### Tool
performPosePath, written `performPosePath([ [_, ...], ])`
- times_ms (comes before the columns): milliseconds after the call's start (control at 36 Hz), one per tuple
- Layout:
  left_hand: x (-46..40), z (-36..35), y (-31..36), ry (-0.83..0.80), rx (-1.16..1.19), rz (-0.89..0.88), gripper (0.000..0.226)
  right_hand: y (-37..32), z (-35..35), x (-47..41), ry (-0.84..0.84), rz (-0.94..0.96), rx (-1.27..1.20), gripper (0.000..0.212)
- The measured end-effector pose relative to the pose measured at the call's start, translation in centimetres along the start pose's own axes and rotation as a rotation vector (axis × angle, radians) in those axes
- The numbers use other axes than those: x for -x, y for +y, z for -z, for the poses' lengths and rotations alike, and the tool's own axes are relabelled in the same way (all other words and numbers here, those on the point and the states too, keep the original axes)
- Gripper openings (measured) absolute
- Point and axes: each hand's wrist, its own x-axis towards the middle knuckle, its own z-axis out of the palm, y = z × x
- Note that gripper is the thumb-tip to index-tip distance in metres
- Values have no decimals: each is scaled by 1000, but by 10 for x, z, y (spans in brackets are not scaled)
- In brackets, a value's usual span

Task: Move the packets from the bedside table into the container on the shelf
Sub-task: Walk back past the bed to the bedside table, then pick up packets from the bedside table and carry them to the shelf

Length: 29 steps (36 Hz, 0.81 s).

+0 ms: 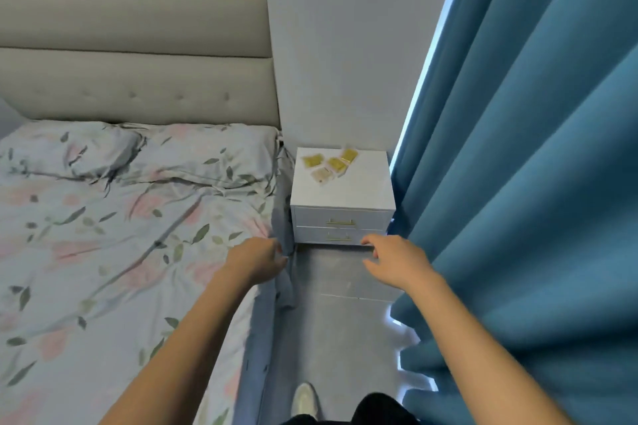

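- Task objects: four small flat square packets, three yellow-green (333, 162) and one pale beige (321, 176), lie in a loose cluster on the top of the white two-drawer bedside table (366, 183), well ahead of my fingers and above them in the view. Two of them seem to overlap at the edges.
- Handling, as I judge it: the packets look thin, light and pliable, probably with a glossy film wrapper that may slip. I would pinch each at a free edge or corner, or slide it towards the table's front edge to lift it. Flat against a smooth top, they may resist a straight pick.
- Left hand (257, 260): held out over the bed's edge, fingers loosely curled, grasping nothing.
- Right hand (393, 262): held out before the lower drawer, fingers relaxed and spread, grasping nothing.
- Surroundings: left of my fingers, a bed with soft, wrinkled floral sheets (121, 217) and a padded beige headboard (138, 79); right of them, a heavy pleated teal curtain (535, 183); slim brass drawer handles (340, 222) ahead.
- The shelf and its container are not in view.
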Motion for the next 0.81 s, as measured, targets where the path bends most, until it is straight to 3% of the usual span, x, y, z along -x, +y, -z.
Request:
performPosePath([
  [333, -216, 58, 13, 2, 32, -22, 34, 45, 45, -212, -34, -48, -118, 47],
  [444, -302, 64, 26, -6, 16, -24, 37, 70, 43, -301, -125, -21, -110, 45],
  [611, -421, 79, 40, 62, 156, 34, 27, 98, 47, -418, -227, 45, -31, 46],
  [806, -541, 88, 20, 143, 187, 88, 29, 128, 28, -541, -232, -2, -59, 49],
])
